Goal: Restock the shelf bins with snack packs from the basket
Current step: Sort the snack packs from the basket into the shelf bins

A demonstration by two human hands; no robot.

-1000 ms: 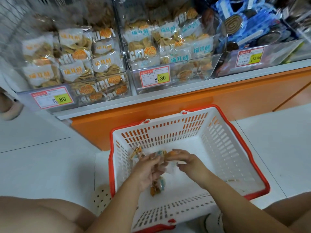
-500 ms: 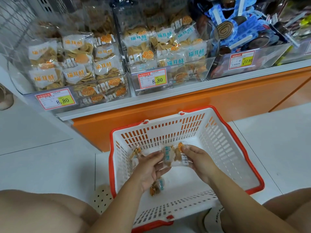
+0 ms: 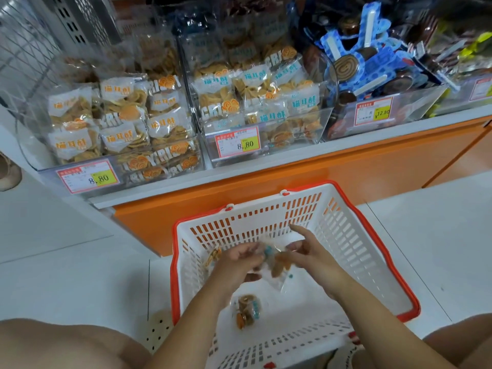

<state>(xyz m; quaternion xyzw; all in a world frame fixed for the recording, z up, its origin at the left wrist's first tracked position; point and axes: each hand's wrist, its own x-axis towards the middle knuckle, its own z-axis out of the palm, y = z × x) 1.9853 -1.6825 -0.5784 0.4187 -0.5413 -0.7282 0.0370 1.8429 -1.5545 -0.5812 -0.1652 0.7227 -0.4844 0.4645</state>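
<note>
Left hand point(image 3: 238, 262) curled round teal-printed snack pack point(image 3: 278, 266) above basket point(image 3: 346, 235); right hand point(image 3: 312, 258), hold unclear; "8.80" bin tags point(image 3: 237, 142).

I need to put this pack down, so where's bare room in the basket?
Bare floor: right half of the white red-rimmed basket, between the right hand and right wall. The left half is crowded: the left hand, the held clear snack pack, a loose pack, another pack by the left wall.

the basket point(image 3: 255, 217) (red-rimmed) sits on the white floor point(image 3: 66, 288).
</note>
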